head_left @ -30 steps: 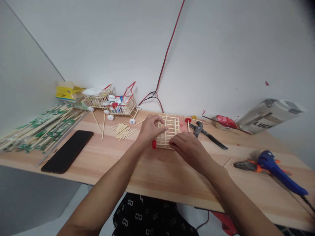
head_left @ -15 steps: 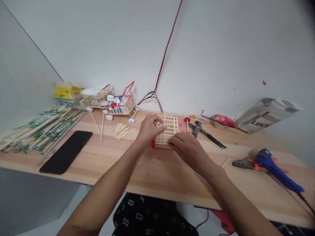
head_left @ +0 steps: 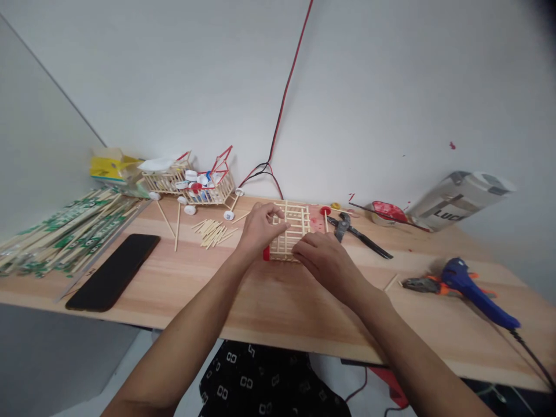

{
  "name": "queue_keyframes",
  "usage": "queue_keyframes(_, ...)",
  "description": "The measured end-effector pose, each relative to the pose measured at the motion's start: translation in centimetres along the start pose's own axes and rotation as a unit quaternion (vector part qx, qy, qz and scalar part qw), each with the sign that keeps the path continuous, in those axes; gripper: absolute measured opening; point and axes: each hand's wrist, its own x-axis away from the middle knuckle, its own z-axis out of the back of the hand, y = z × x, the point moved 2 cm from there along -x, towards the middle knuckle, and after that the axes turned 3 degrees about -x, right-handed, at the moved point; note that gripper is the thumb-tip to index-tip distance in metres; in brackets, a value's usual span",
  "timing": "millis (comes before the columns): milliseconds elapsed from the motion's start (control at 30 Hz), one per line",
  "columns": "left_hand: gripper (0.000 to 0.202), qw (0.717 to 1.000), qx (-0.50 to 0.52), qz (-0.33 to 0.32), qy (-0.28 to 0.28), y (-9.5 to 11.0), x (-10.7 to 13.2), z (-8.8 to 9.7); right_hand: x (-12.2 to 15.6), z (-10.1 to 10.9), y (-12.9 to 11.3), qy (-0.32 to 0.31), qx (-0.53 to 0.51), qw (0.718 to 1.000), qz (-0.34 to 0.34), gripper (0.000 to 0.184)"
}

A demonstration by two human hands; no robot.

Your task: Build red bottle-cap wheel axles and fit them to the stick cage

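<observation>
A small cage-like frame [head_left: 292, 230] built of pale wooden sticks stands on the wooden table [head_left: 269, 301], with a red cap [head_left: 266, 253] at its near left corner. My left hand [head_left: 259, 228] grips the frame's left side, fingers curled over its top edge. My right hand [head_left: 322, 260] is closed against the frame's near right corner, fingertips pinched on it. A stick with a red cap [head_left: 325, 213] lies just right of the frame.
Left: a black phone [head_left: 113, 271], wrapped chopsticks [head_left: 65, 231], loose short sticks [head_left: 214, 230], two finished stick carts [head_left: 195, 179], a yellow box [head_left: 109, 165]. Right: black pliers [head_left: 357, 230], a blue glue gun [head_left: 476, 292], orange-handled pliers [head_left: 428, 284], a grey carton [head_left: 460, 200]. A red cable [head_left: 284, 101] runs up the wall.
Both hands stay on the stick frame with hardly any change in grip. The whole scene has drifted slightly left and up as my head moved.
</observation>
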Motion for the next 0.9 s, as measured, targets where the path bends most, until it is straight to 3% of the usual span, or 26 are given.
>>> queue_keyframes(333,0.017,1.0,-0.004,0.005,0.005,0.1,0.0,-0.1,-0.1,-0.2,-0.1,-0.01,0.03,0.999,-0.012,0.02)
queue_keyframes(567,0.016,0.999,-0.046,-0.008,0.009,1.0,0.2,0.2,0.7,-0.8,0.3,0.044,0.051,0.998,0.012,0.017)
queue_keyframes(767,0.02,0.997,-0.083,-0.009,-0.005,2.0,0.3,0.4,3.2,1.2,-0.1,0.066,-0.002,0.997,0.027,0.018)
queue_keyframes(900,0.016,0.995,-0.096,-0.008,-0.003,2.3,0.1,0.2,5.7,3.1,1.4,0.101,-0.059,0.993,-0.014,0.015)
